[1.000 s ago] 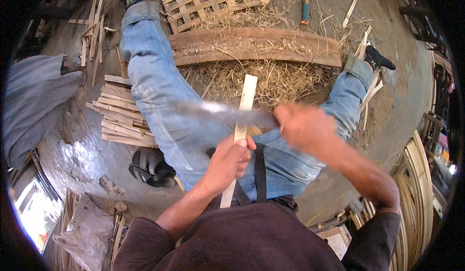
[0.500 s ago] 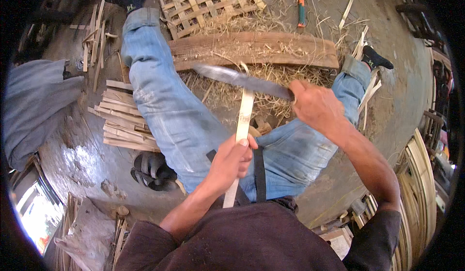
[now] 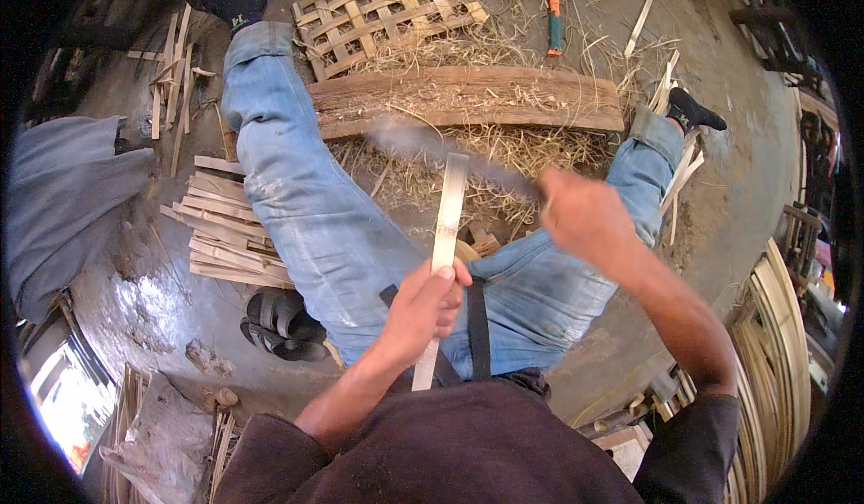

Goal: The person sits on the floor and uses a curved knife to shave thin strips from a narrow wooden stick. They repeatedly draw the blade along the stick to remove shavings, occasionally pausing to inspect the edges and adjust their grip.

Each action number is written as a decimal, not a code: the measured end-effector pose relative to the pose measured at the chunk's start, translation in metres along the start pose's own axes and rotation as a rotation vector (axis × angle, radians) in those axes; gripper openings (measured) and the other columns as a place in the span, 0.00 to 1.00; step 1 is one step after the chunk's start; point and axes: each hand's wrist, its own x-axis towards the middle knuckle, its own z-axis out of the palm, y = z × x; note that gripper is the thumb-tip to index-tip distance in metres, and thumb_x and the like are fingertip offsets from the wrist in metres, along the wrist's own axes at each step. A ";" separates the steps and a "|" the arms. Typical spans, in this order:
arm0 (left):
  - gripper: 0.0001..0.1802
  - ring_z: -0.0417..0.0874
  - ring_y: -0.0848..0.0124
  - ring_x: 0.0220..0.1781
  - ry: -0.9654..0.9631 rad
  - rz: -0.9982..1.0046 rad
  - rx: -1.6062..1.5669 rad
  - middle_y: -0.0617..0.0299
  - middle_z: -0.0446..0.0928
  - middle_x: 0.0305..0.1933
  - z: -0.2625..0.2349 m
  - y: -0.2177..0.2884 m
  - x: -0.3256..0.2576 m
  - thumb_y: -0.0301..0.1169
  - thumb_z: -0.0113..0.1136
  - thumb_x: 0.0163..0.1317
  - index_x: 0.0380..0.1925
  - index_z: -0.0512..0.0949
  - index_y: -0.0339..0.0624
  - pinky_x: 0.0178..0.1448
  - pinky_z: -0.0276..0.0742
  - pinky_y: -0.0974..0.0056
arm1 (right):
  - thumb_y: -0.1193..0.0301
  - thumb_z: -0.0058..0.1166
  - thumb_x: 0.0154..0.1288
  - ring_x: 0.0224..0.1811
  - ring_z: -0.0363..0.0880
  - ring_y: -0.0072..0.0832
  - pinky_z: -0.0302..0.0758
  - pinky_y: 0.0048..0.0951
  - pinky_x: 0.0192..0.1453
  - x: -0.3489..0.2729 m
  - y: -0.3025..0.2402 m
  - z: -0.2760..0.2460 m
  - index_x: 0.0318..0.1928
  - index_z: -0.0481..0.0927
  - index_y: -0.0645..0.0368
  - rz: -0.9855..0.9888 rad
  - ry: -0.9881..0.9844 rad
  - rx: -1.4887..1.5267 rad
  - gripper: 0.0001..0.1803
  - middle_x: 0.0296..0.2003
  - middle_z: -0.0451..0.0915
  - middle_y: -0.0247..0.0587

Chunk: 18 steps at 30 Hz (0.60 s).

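Note:
My left hand [image 3: 425, 306] grips a pale bamboo slat [image 3: 447, 220] that stands nearly upright between my legs, its top near the straw. My right hand [image 3: 585, 216] holds a long knife [image 3: 432, 148], whose blurred blade reaches left across the slat's upper end. I sit on the ground in blue jeans with legs spread.
A curved wooden block [image 3: 468, 99] lies across straw in front of me, with a woven bamboo lattice [image 3: 387, 4] behind it and a hammer [image 3: 551, 13] to its right. Cut slats [image 3: 225, 234] are stacked at my left, sandals [image 3: 274, 324] beside them, bamboo strips [image 3: 774, 360] at right.
The knife in my right hand has swung up from low across the slat to its top end. My left hand keeps its hold on the slat.

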 end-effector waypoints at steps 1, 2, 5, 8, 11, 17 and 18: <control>0.13 0.51 0.86 0.19 -0.013 -0.003 0.002 0.76 0.54 0.22 0.002 0.001 0.000 0.42 0.43 0.75 0.39 0.68 0.45 0.20 0.48 0.77 | 0.73 0.50 0.57 0.30 0.82 0.51 0.79 0.48 0.33 0.006 0.007 0.001 0.35 0.71 0.61 0.128 0.021 0.049 0.06 0.29 0.79 0.54; 0.13 0.51 0.86 0.19 -0.025 -0.005 0.005 0.76 0.54 0.22 0.004 0.003 -0.002 0.41 0.43 0.75 0.39 0.68 0.45 0.19 0.48 0.77 | 0.73 0.50 0.58 0.31 0.82 0.51 0.79 0.48 0.33 -0.001 0.006 0.001 0.35 0.70 0.61 0.046 0.033 0.043 0.06 0.29 0.79 0.54; 0.12 0.51 0.86 0.18 -0.005 -0.031 -0.011 0.76 0.54 0.22 0.004 0.002 -0.006 0.41 0.43 0.75 0.38 0.68 0.45 0.19 0.47 0.77 | 0.73 0.50 0.58 0.31 0.82 0.51 0.79 0.48 0.34 -0.015 -0.004 0.007 0.36 0.70 0.61 -0.129 0.029 0.047 0.07 0.29 0.79 0.54; 0.12 0.51 0.86 0.18 -0.025 -0.041 -0.015 0.76 0.54 0.22 0.005 0.004 -0.003 0.41 0.42 0.75 0.38 0.68 0.45 0.19 0.47 0.77 | 0.73 0.50 0.58 0.31 0.82 0.51 0.79 0.48 0.33 -0.001 0.013 0.014 0.37 0.70 0.61 0.013 0.088 0.020 0.08 0.29 0.79 0.53; 0.12 0.50 0.86 0.18 -0.010 -0.018 -0.009 0.76 0.54 0.22 0.001 0.003 0.000 0.40 0.42 0.75 0.38 0.68 0.45 0.18 0.47 0.77 | 0.73 0.50 0.58 0.30 0.81 0.51 0.79 0.47 0.33 -0.007 0.000 0.003 0.37 0.70 0.60 -0.027 0.088 0.110 0.07 0.29 0.80 0.52; 0.11 0.50 0.86 0.18 -0.052 -0.026 -0.028 0.76 0.54 0.22 0.007 0.005 -0.004 0.40 0.43 0.74 0.38 0.68 0.46 0.18 0.47 0.77 | 0.72 0.51 0.57 0.31 0.80 0.52 0.77 0.49 0.33 -0.007 0.014 0.007 0.35 0.70 0.60 -0.039 0.085 0.077 0.07 0.28 0.79 0.52; 0.11 0.50 0.86 0.18 -0.067 -0.028 -0.032 0.76 0.54 0.22 0.006 0.003 -0.007 0.40 0.43 0.74 0.37 0.68 0.46 0.18 0.48 0.77 | 0.72 0.51 0.57 0.31 0.80 0.53 0.77 0.49 0.34 -0.012 0.010 0.004 0.35 0.70 0.60 -0.069 0.068 0.099 0.07 0.28 0.79 0.52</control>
